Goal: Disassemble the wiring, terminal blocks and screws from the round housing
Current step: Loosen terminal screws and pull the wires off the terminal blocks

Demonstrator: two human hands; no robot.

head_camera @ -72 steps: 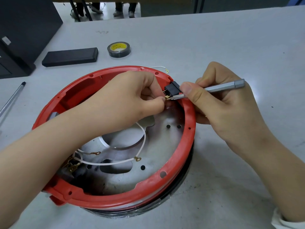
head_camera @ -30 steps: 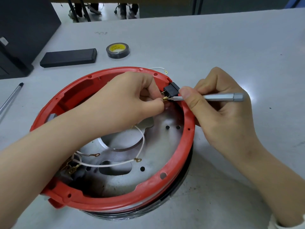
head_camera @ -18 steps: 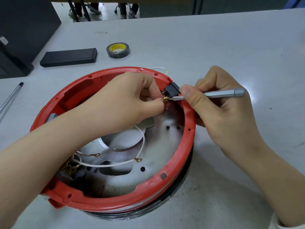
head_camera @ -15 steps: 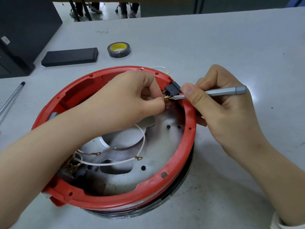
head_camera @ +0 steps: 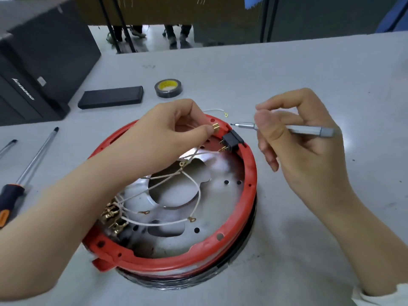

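Fingers point(head_camera: 198, 131) of my left hand point(head_camera: 167, 133) pinch a small brass terminal point(head_camera: 215, 127) on the end of a thin white wire, held just above the far rim of the round housing point(head_camera: 249, 173). My right hand point(head_camera: 302, 138) is curled round a slim grey metal screwdriver point(head_camera: 287, 129), whose fine tip points toward the left fingers and stays apart from them. Below and between the two hands, one black plastic terminal block point(head_camera: 231, 141) with brass pins sits in the glossy red plastic rim. Under my left fingers, several white wires point(head_camera: 196, 188) with brass ring lugs loop across the perforated silver plate. Beyond the fingers on the grey desk point(head_camera: 287, 69) lie one roll of black tape point(head_camera: 168, 88) and one flat black case point(head_camera: 110, 100). Left of them I count two long shafts, one with a black and orange handle point(head_camera: 10, 199).
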